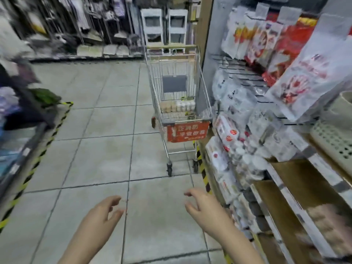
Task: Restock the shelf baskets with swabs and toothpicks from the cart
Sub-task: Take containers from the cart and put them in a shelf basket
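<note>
A metal shopping cart (179, 92) with a red sign on its front stands in the aisle ahead, close to the right-hand shelf. Small pale packs (178, 106) lie in its bottom; they are too blurred to identify. A pale perforated basket (331, 141) sits on the shelf at the far right. My left hand (102, 214) and my right hand (203, 204) hang empty over the floor tiles, well short of the cart, fingers loosely spread.
The right shelf (285, 180) carries hanging bags and packs of white goods on wire hooks. Yellow-black tape (202, 172) marks the floor along both shelf bases. A dark low display (22, 115) lines the left side. More racks stand at the aisle's far end.
</note>
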`<state>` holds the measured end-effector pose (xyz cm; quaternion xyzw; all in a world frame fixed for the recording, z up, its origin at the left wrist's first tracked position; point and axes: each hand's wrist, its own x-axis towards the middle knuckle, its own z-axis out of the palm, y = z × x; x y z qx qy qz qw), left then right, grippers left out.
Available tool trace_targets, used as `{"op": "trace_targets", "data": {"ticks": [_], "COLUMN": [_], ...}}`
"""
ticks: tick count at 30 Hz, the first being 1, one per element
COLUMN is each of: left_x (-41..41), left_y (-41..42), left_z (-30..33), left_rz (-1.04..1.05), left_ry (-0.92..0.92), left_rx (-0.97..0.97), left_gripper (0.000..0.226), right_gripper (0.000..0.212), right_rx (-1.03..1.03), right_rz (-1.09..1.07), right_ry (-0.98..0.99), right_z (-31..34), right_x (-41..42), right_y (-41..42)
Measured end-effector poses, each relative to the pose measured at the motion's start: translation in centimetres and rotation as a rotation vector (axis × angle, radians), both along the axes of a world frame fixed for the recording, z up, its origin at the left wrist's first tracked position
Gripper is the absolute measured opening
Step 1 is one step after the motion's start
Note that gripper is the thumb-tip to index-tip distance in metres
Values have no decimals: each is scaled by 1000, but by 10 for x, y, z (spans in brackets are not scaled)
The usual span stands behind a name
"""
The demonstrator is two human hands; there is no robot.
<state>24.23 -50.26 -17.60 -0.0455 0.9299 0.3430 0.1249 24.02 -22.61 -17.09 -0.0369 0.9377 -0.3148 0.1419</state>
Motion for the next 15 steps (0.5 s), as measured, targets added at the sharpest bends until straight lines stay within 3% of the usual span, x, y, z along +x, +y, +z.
{"op": "trace_targets", "data": {"ticks": [6, 11, 15], "left_x": [-95, -208, -295], "left_y": [8, 34, 31], "left_z": [-8, -4, 7], "left_rz": [-2, -138, -131], "left_ry": [-6, 23, 29], "left_rx": [98, 111, 112], "left_gripper": [35, 42, 41], "right_gripper": [34, 31, 31], "right_rx": [3, 4, -19], "right_rz": [-30, -119, -143], "right_ry": [-107, -152, -163], "right_z": [-24, -41, -41], "right_x": [-81, -176, -265], "right_y": [6, 23, 25]}}
